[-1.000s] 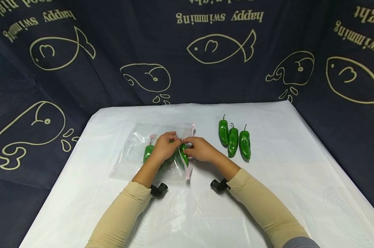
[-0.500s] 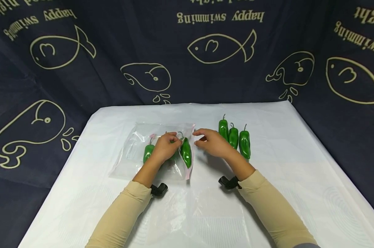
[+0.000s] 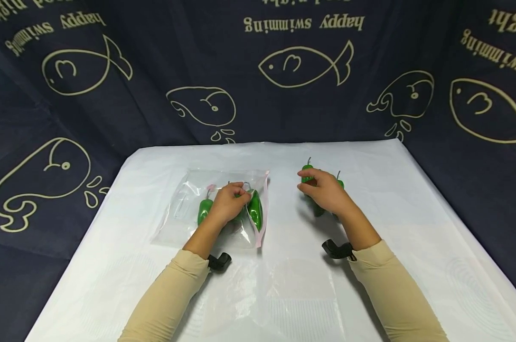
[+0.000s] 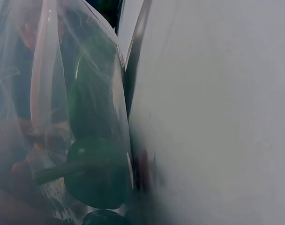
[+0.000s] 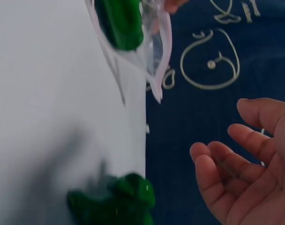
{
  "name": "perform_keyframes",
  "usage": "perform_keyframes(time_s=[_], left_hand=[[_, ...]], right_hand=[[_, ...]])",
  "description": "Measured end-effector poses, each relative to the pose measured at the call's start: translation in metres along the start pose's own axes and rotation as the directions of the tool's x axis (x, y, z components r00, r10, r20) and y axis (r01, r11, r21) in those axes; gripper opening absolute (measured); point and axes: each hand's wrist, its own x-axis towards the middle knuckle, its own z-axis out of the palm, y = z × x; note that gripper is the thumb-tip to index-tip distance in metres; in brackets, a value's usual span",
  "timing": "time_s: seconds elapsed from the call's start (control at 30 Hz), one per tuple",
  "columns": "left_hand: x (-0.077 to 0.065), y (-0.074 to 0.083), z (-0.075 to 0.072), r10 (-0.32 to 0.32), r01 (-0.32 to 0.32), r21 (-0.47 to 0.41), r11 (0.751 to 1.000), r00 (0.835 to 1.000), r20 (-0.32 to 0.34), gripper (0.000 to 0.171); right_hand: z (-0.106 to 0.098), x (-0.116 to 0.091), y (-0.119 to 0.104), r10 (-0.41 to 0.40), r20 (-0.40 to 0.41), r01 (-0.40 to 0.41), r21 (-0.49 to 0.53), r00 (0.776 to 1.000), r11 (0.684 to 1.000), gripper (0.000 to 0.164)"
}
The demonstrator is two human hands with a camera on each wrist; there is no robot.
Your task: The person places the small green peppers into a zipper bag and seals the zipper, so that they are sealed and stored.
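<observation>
Bag [image 3: 176,219] on table [image 3: 300,289], left of loose peppers [image 5: 116,206]

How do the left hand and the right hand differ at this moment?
The left hand pinches the clear plastic bag; the right hand grips nothing, its thumb held apart.
The left hand is at the bag, partly hiding the peppers inside; the right hand is over the loose green peppers beside it.
Both are bare, with a tan sleeve on each arm.

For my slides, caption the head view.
Left hand pinches a clear plastic bag holding glossy, elongated green peppers; right hand hovers over loose matching peppers.
</observation>
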Motion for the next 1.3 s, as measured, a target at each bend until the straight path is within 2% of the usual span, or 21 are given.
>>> perform_keyframes(time_s=[0.2,0.57,0.8,0.93,1.3], left_hand=[[-0.001,0.000,0.000,0.003,-0.003,0.003,1.000,1.000,-0.002,0.022],[-0.002,-0.003,0.002,0.028,-0.028,-0.008,1.000,1.000,-0.005,0.021],[-0.003,-0.004,0.002,0.047,-0.047,0.004,0.999,0.999,-0.018,0.020],[-0.002,-0.005,0.002,0.056,-0.055,0.012,0.998,0.998,-0.018,0.020],[-0.001,-0.008,-0.001,0.049,-0.048,0.032,0.998,0.999,-0.012,0.020]], right_hand=[[-0.017,-0.004,0.012,0.058,-0.058,-0.060,-0.043,0.997,0.997,0.041],[-0.040,-0.011,0.035,0.091,-0.108,-0.106,-0.138,0.990,0.985,0.048],[-0.046,-0.012,0.052,0.111,-0.072,-0.124,-0.212,0.991,0.969,0.051],[-0.048,-0.012,0.062,0.106,-0.078,-0.121,-0.230,0.991,0.966,0.052],[-0.046,-0.006,0.079,0.111,-0.064,-0.123,-0.215,0.992,0.969,0.058]])
